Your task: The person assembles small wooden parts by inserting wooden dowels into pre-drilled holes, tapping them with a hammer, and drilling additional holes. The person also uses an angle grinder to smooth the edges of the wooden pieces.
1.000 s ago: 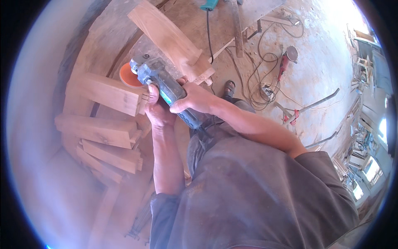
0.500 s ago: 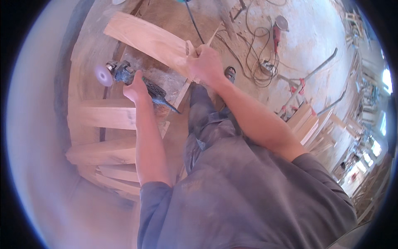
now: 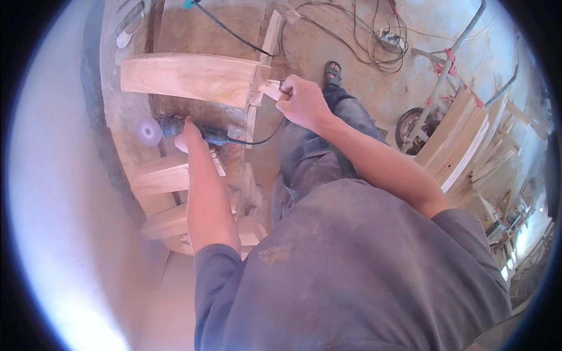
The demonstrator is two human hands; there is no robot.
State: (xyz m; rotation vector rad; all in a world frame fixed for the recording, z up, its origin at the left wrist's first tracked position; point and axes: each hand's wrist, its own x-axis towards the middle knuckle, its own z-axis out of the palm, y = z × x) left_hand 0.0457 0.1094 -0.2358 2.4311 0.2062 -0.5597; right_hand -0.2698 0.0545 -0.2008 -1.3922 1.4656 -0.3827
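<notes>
My left hand (image 3: 190, 136) is wrapped round the body of an angle grinder (image 3: 212, 134). The grinder's round disc (image 3: 148, 131) looks blurred and faces left, and its cord runs off to the right. Above the grinder, a broad, pale wooden board (image 3: 187, 79) lies crosswise over the work surface. My right hand (image 3: 305, 104) is closed on a narrow, stepped piece at the board's right end. The fingertips there are partly hidden, and the grinder's disc is apart from the board.
More wooden pieces (image 3: 161, 175) lie below the grinder, near my left forearm. On the right, stacked boards (image 3: 453, 140) lean by a metal-framed cart (image 3: 436, 88) with a wheel. Cables (image 3: 374, 55) coil on the dusty floor ahead. A clamp-like metal tool (image 3: 129, 23) rests at the far left.
The board has turned from a slant to nearly level across the view. My right hand has shifted slightly right and down. The grinder has tilted more level, and the whole view has shifted.
</notes>
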